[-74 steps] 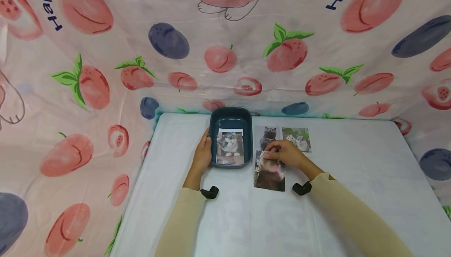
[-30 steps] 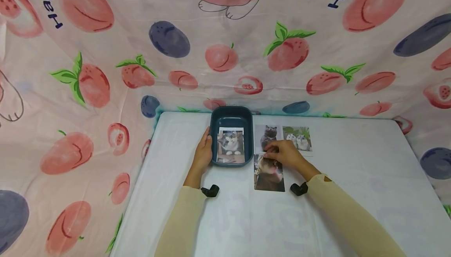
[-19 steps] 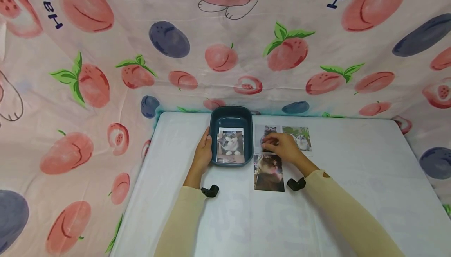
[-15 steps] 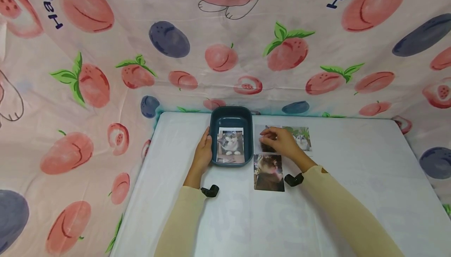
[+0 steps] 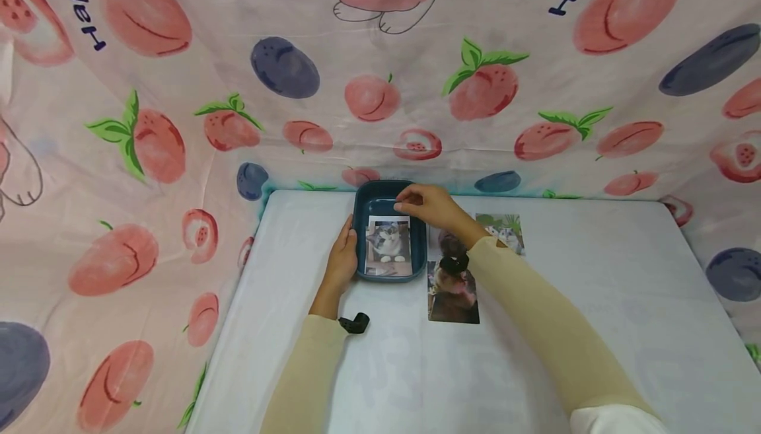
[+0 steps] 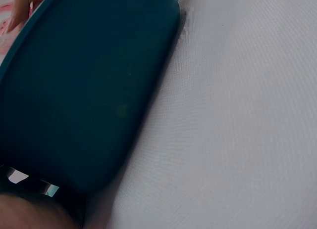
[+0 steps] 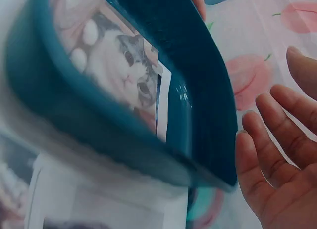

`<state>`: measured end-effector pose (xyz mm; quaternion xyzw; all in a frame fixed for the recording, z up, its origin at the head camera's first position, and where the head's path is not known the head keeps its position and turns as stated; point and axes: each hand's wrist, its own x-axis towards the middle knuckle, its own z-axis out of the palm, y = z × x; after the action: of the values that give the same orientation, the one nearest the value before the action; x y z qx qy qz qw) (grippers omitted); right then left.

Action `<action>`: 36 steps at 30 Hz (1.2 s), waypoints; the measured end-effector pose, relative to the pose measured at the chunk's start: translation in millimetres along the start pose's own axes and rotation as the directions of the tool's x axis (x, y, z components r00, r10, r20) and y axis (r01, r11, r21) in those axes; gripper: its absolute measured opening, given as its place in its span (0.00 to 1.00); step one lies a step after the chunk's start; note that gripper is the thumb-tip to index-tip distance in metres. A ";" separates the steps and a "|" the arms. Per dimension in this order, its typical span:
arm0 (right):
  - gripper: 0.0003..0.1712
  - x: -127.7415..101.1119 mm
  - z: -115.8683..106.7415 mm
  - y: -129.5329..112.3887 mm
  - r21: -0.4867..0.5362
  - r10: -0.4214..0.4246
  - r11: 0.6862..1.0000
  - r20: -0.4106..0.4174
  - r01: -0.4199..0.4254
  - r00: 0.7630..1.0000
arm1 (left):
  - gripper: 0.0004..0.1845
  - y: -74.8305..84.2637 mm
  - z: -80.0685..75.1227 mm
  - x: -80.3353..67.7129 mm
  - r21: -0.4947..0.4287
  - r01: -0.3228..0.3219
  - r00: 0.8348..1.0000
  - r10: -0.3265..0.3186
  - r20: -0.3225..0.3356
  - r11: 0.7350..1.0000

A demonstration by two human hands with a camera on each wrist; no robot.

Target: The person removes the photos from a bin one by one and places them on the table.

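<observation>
A dark teal tray (image 5: pixel 389 191) stands at the table's far edge. A grey-and-white cat photo (image 5: pixel 388 242) lies inside it, with a white-edged sheet peeking out beneath. My left hand (image 5: pixel 341 259) holds the tray's left side, fingers along the outer wall, thumb at the rim. Over the tray's far right corner is my right hand (image 5: pixel 431 206); the right wrist view shows its fingers (image 7: pixel 255 162) loose, with nothing between them. Right of the tray lie a grey cat photo (image 5: pixel 436 239), partly covered by my right arm, and a darker brown animal photo (image 5: pixel 453 308).
A photo with green leaves (image 5: pixel 505 226) lies farther right, partly behind the right sleeve. The white table (image 5: pixel 380 381) ends at a fruit-printed cloth (image 5: pixel 380 57) at its back and left. A black wrist camera (image 5: pixel 454 263) overlaps the photos in the head view.
My right hand has left the brown photo, passed over the grey cat photo and moved up and left to the tray's far right corner. The left hand stays in place.
</observation>
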<state>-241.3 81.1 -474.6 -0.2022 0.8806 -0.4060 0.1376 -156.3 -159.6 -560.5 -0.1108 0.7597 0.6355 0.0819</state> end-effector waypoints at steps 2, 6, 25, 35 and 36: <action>0.23 10.3 4.1 -2.1 -0.015 -0.008 1.000 0.013 0.008 1.000 | 0.27 -0.1 0.1 0.4 0.000 0.006 1.000 -0.006 0.000 1.000; 0.23 26.0 12.3 -3.1 -0.044 -0.013 0.999 0.035 0.014 0.999 | 0.26 1.1 0.8 -0.2 0.001 0.017 1.000 -0.017 0.001 1.000; 0.19 55.1 51.9 -6.3 -0.189 0.106 0.980 0.185 -0.070 0.977 | 0.27 -1.1 -1.7 -1.3 -0.012 0.027 1.000 -0.027 0.013 1.000; 0.18 61.1 60.2 0.6 -0.249 0.133 0.965 0.193 -0.082 0.972 | 0.26 -1.0 -1.1 0.6 -0.017 0.016 1.000 -0.016 0.012 1.000; 0.17 61.2 60.1 0.5 -0.246 0.130 0.966 0.189 -0.081 0.973 | 0.26 -1.2 -1.2 1.0 -0.019 0.014 1.000 -0.014 0.013 1.000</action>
<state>-270.8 13.1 -517.7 -0.2103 0.9135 -0.2672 0.2234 -156.9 -161.0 -561.7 -0.1131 0.7521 0.6430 0.0900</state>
